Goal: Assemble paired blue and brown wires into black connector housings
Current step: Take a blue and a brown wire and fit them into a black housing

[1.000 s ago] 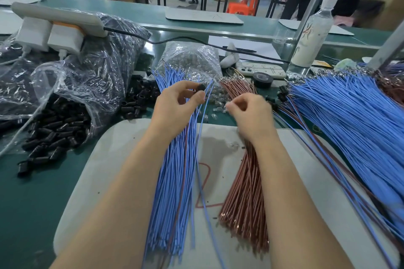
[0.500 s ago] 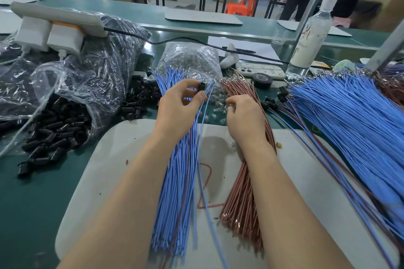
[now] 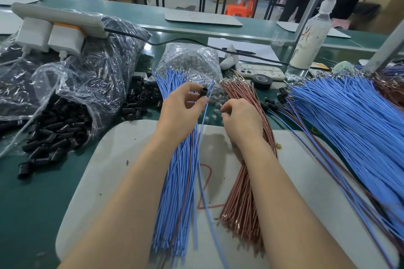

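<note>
My left hand (image 3: 182,111) pinches a small black connector housing (image 3: 204,91) between thumb and fingers, above a bundle of blue wires (image 3: 177,181) that lies on the white board (image 3: 109,181). One loose blue wire (image 3: 202,159) runs down from beside that housing. My right hand (image 3: 240,118) rests with curled fingers on the top of the brown wire bundle (image 3: 240,199); what its fingertips hold is hidden. Loose black housings (image 3: 140,100) lie left of the blue bundle.
A torn plastic bag of black housings (image 3: 54,124) spills at the left under a power strip (image 3: 59,19). A clear bag of small parts (image 3: 192,61) sits behind my hands. A large fan of blue wires (image 3: 349,120) covers the right. A bottle (image 3: 310,35), tape roll (image 3: 262,81) and phone (image 3: 260,71) stand behind.
My right hand slid forward along the brown bundle toward its far tips. My left hand kept the black housing and lifted it slightly.
</note>
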Motion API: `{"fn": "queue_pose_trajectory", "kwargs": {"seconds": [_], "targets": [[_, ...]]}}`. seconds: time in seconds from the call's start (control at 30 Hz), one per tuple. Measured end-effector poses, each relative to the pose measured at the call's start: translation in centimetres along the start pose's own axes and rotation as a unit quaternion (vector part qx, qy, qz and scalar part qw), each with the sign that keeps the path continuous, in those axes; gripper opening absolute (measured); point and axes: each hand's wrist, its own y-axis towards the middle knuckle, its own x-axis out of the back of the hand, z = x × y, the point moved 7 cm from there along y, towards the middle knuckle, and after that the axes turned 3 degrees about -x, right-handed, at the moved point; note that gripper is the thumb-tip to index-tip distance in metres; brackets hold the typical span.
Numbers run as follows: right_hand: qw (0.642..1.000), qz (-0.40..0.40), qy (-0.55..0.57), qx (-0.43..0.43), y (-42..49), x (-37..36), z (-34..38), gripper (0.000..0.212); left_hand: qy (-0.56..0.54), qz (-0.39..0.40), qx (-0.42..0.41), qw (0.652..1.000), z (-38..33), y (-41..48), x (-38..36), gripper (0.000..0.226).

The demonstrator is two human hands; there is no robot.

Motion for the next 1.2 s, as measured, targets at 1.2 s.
{"fn": "queue_pose_trajectory", "kwargs": {"seconds": [1.2], "targets": [[0.950, -0.074, 0.243, 0.179, -2.9, 5.4, 4.0, 0.008, 0.041, 0.065, -0.056, 0.995, -1.1, -0.4, -1.2, 0.019]]}}
